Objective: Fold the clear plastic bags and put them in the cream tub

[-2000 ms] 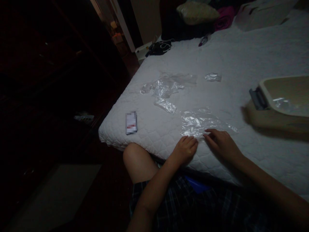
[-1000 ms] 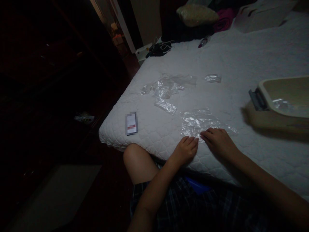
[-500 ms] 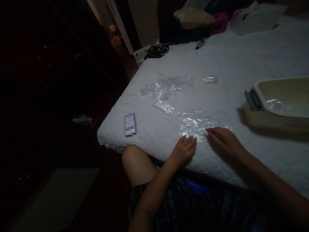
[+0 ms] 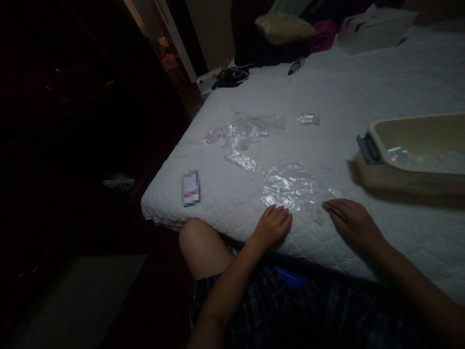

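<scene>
A crinkled clear plastic bag [image 4: 286, 186] lies spread on the white quilted mattress [image 4: 221, 194] in front of me. My left hand [image 4: 273, 227] rests flat at the bag's near edge, fingers stretched out. At the bag's right side, my right hand [image 4: 347, 218] pinches its edge between thumb and fingers. Farther back lie more crumpled clear bags [image 4: 238, 135] in a loose heap, and a small folded clear packet [image 4: 308, 119] sits apart from them.
On the right stands a cream plastic bin [image 4: 407, 182] with a grey latch and clear plastic inside. A blurred-out phone-sized object [image 4: 191, 188] lies near the left edge. A white box [image 4: 376, 31], a beige cushion [image 4: 285, 28] and dark cables [image 4: 232, 77] are at the back.
My right hand has moved right and slightly toward me, drawing the bag's right part outward. My left hand stays at the near edge. The whole view has shifted slightly.
</scene>
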`<action>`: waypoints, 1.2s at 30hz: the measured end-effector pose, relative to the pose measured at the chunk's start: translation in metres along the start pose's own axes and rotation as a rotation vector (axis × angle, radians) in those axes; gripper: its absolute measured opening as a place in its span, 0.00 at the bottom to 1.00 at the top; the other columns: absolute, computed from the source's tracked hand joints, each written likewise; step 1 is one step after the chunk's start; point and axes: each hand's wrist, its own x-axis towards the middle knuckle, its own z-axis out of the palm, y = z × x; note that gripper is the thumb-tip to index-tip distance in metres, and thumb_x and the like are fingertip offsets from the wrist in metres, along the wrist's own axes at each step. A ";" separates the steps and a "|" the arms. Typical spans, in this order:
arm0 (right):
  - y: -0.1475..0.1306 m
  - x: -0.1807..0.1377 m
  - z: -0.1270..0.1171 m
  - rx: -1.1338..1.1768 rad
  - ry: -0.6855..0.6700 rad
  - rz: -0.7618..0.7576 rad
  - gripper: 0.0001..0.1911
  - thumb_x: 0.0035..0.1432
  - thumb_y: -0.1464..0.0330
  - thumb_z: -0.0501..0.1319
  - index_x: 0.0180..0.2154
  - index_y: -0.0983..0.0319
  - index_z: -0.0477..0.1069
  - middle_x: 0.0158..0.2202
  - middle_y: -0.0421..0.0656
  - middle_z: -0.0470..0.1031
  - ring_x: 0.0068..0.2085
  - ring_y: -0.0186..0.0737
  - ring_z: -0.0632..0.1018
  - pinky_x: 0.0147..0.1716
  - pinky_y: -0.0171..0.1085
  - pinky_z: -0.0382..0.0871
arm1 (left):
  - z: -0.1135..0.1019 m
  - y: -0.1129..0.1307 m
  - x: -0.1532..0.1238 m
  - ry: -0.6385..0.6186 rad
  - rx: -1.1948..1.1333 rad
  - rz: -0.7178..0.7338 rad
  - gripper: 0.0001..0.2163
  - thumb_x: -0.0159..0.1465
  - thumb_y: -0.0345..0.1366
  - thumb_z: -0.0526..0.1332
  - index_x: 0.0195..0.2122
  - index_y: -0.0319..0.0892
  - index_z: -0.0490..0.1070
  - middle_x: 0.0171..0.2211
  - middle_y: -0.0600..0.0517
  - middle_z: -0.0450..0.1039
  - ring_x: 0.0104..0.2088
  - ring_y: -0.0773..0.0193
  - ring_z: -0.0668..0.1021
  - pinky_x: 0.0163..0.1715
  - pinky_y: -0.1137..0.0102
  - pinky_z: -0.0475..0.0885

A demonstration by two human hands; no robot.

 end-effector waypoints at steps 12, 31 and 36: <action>-0.022 0.003 -0.006 -0.096 -0.036 -0.151 0.12 0.60 0.67 0.54 0.43 0.59 0.73 0.41 0.48 0.77 0.41 0.46 0.75 0.41 0.46 0.66 | -0.004 -0.010 -0.001 0.074 -0.012 -0.047 0.10 0.66 0.29 0.51 0.42 0.37 0.71 0.48 0.43 0.73 0.54 0.59 0.71 0.52 0.58 0.67; -0.018 0.008 -0.004 0.010 -0.100 -0.311 0.18 0.54 0.72 0.57 0.48 0.59 0.70 0.47 0.49 0.74 0.47 0.47 0.73 0.47 0.50 0.64 | 0.007 0.014 0.013 0.036 -0.105 -0.029 0.15 0.64 0.29 0.49 0.47 0.31 0.68 0.49 0.41 0.72 0.53 0.55 0.71 0.55 0.58 0.66; -0.021 0.003 -0.005 -0.003 -0.091 -0.335 0.15 0.55 0.70 0.59 0.46 0.58 0.70 0.45 0.48 0.75 0.46 0.45 0.74 0.48 0.50 0.63 | 0.007 0.015 0.014 0.000 -0.115 -0.042 0.16 0.64 0.30 0.49 0.50 0.31 0.66 0.49 0.40 0.71 0.53 0.56 0.71 0.55 0.58 0.67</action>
